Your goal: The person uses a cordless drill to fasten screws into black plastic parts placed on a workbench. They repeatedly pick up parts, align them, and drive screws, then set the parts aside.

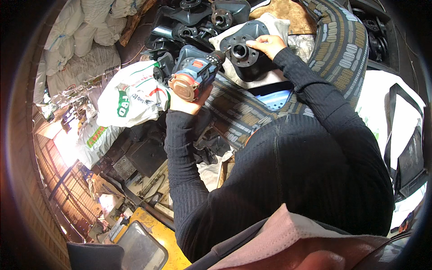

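Note:
My left hand [188, 105] is wrapped round the grip of a blue and red cordless drill [197, 73]. The drill's dark chuck points toward a black part [247, 69] with a round, holed flange and an open hub. This part lies on a pale cloth [279, 28]. At the hub's rim, my right hand [270, 47] has its thumb and fingertips pinched together. Anything small between them is too fine to make out. Whether the drill's tip touches the flange cannot be told.
Several similar black parts [221, 19] are piled beyond the drill. A patterned, padded ring [344, 54] curves round the work. White printed bags [135, 94] lie at left, with stacked sacks [85, 54] behind. At right stands a black bin [375, 40].

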Motion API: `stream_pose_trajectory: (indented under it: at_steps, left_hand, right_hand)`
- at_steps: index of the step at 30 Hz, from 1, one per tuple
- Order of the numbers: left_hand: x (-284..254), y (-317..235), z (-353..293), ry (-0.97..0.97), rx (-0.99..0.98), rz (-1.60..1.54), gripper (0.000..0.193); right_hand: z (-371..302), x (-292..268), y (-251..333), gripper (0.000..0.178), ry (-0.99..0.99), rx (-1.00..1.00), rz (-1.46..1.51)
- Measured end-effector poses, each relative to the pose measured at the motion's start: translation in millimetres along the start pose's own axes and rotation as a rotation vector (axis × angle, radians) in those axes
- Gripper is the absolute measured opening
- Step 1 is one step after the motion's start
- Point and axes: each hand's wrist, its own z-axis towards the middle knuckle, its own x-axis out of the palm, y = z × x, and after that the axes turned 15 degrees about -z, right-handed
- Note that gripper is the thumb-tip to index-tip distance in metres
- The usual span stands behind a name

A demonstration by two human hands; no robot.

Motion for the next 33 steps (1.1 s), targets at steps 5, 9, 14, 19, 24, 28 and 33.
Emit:
stream_pose_trajectory:
  at_steps: [5, 9, 14, 19, 24, 28, 33]
  left_hand:
    - [-23.7, -41.0, 8.7, 0.091, 0.081, -0.128, 0.046]
    - [-25.5, -50.9, 13.1, 0.114, -0.299, -0.232, 0.048]
    - [-5.4, 0.0, 3.8, 0.032, -0.094, 0.049, 0.063]
    - [-3.5, -21.7, 24.5, 0.063, -0.218, -0.187, 0.06]
    - [-11.2, -45.6, 34.4, 0.124, -0.151, -0.092, 0.053]
    - [-8.2, -27.3, 32.1, 0.129, -0.267, -0.424, 0.039]
    - [-8.5, -48.7, 30.4, 0.122, -0.369, -0.448, 0.038]
  right_hand:
    - [-8.5, -9.8, 21.4, 0.041, -0.053, -0.093, -0.068]
    - [-10.8, -12.0, 22.7, 0.041, 0.001, -0.168, -0.042]
    - [-12.8, -11.7, 30.1, 0.042, -0.008, -0.169, -0.114]
    - [-1.0, -4.5, 14.4, 0.043, -0.101, -0.116, -0.146]
    - [-3.4, -0.8, 21.7, 0.044, -0.088, -0.083, -0.116]
    - [-3.0, 0.0, 18.8, 0.044, -0.083, -0.07, -0.125]
    - [-1.8, -0.8, 14.0, 0.044, -0.105, -0.085, -0.111]
